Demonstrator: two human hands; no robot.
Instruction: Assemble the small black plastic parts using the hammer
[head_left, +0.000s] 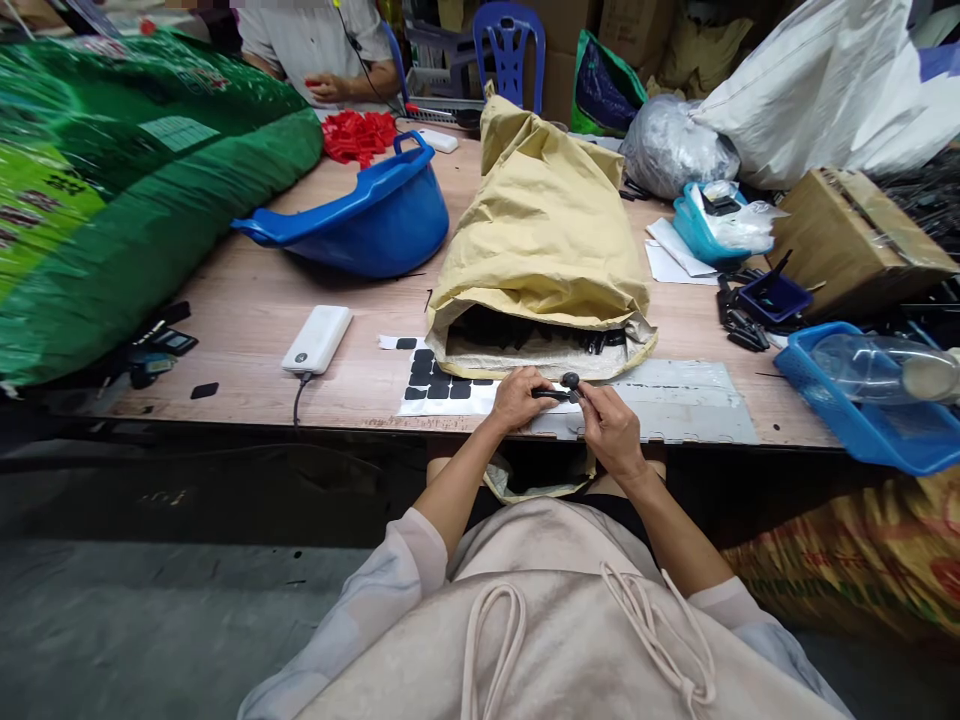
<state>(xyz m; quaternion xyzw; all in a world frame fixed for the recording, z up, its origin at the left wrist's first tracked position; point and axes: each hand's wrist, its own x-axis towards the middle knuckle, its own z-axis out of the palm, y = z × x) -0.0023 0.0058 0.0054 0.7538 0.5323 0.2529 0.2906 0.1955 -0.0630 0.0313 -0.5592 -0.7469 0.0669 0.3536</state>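
Left grip point(516, 402) near table edge point(360, 425)

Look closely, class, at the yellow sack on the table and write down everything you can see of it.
The yellow sack is large and creased, seemingly tough paper or woven plastic, with a paler lining showing at the mouth. It lies on the table, its wide mouth open toward the near edge, its far left corner sticking up. Dark pieces sit inside, too dim to identify. Its lower lip appears to overlap the white sheet.
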